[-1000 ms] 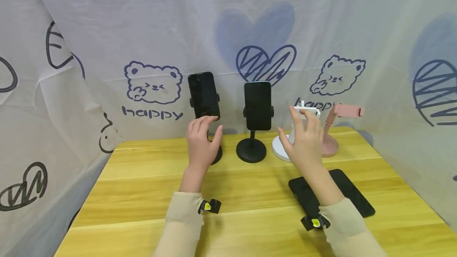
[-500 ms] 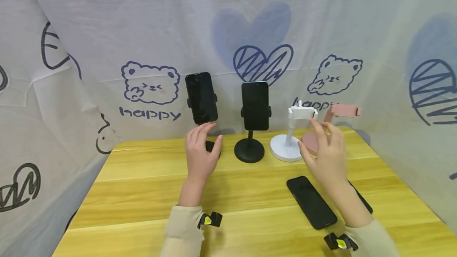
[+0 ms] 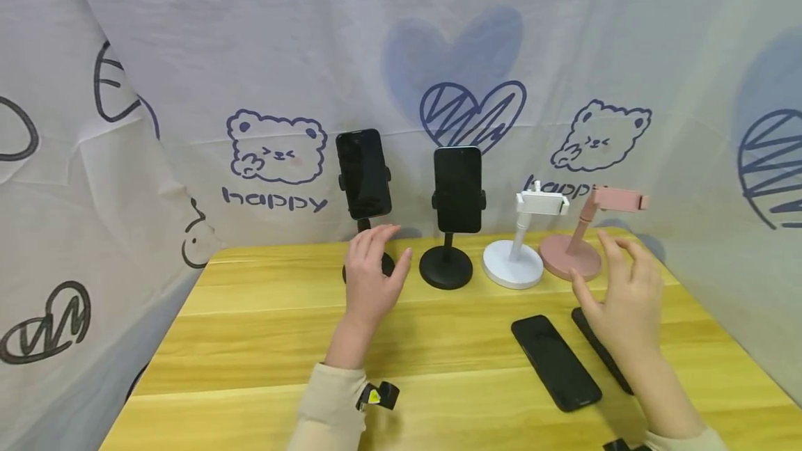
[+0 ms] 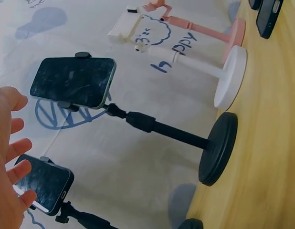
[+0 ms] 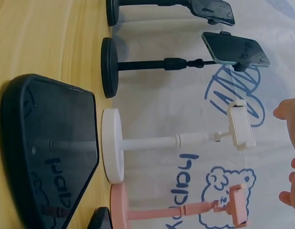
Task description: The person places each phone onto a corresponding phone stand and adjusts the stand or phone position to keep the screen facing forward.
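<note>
My left hand (image 3: 376, 273), holding nothing, hovers before the left black phone stand, its fingers loosely bent. That stand bears a black phone (image 3: 363, 174), slightly tilted. Beside it, a second black stand (image 3: 446, 268) carries another phone (image 3: 459, 190), upright. My right hand (image 3: 626, 298) is also free of any object, with thumb and fingers apart, over the right side of the table. Beneath it lies a dark phone (image 3: 600, 348), partly hidden by the hand. Another black phone (image 3: 555, 362) lies flat to its left.
A white phone stand (image 3: 514, 266) and a pink phone stand (image 3: 571, 257) stand at the back right, their clamps without phones. The wooden table (image 3: 263, 339) ends at a printed cloth (image 3: 276, 33) hanging behind and at both sides.
My right hand has moved right and back toward me, from before the white stand to over the right-hand phone. My left hand stays in nearly the same place, slightly lower.
</note>
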{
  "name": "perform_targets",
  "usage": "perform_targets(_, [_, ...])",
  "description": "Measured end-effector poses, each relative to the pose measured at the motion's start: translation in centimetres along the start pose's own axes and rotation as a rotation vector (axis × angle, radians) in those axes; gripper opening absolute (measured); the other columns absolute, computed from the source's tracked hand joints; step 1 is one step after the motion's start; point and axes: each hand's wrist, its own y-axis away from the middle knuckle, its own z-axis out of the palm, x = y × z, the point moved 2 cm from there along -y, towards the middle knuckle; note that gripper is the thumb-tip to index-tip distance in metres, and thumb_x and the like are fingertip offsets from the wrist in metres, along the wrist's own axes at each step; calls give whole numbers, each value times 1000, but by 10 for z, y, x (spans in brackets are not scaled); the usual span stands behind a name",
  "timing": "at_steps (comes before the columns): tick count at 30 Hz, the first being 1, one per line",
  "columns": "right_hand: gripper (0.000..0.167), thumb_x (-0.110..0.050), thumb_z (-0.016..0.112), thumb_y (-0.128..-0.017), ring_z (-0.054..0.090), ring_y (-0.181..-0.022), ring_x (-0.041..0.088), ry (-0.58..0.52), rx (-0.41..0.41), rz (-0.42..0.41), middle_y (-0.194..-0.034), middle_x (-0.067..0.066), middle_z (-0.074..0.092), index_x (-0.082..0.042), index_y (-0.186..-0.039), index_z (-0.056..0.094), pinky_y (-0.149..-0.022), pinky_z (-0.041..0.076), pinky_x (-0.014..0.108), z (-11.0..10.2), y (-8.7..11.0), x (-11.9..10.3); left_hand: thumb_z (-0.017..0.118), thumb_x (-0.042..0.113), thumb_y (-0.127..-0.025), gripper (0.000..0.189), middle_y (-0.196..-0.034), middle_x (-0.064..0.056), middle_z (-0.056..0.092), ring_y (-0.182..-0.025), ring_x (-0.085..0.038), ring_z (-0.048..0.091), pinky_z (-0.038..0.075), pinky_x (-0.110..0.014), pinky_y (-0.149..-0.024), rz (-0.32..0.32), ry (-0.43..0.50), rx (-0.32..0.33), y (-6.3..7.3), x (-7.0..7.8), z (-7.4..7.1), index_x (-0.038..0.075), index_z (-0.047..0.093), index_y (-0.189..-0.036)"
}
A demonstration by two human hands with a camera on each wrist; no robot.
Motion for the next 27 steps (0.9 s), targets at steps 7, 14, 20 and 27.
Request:
perform_targets(7, [72,-60,43,-94,45,-107,51,39,-87,13,-120,32,49,-1,-134,51,-83,36,61,0,14,2,72,24,-86,33,-114,-10,67,-109,-30,57,45,-49,-96,27,-27,-44,11,3,8,7,67,-115])
perform_targets(14, [82,-71,33,-92,48,-106,51,83,-235,43,-121,32,49,-7,-141,45,-81,40,64,6,29,0,71,26,-87,33,-114,-8,66,-109,-28,56,45,-50,-93,48,-47,-102,20,5,17,9,67,-115])
perform_targets(20, [74,-45,69,-83,46,-113,49,83,-352,70,-127,30,48,-10,-143,43,-85,39,67,12,39,-1,72,27,-86,32,-113,-6,66,-109,-27,57,47,-49,-91,105,-67,-125,27,10,28,12,68,-114])
perform_targets(27, [74,-40,76,-78,46,-113,48,98,-491,96,-129,27,48,-9,-139,46,-82,39,68,19,48,0,71,31,-86,32,-114,-4,67,-109,-25,59,48,-46,-91,182,-127,-194,36,19,44,15,68,-114])
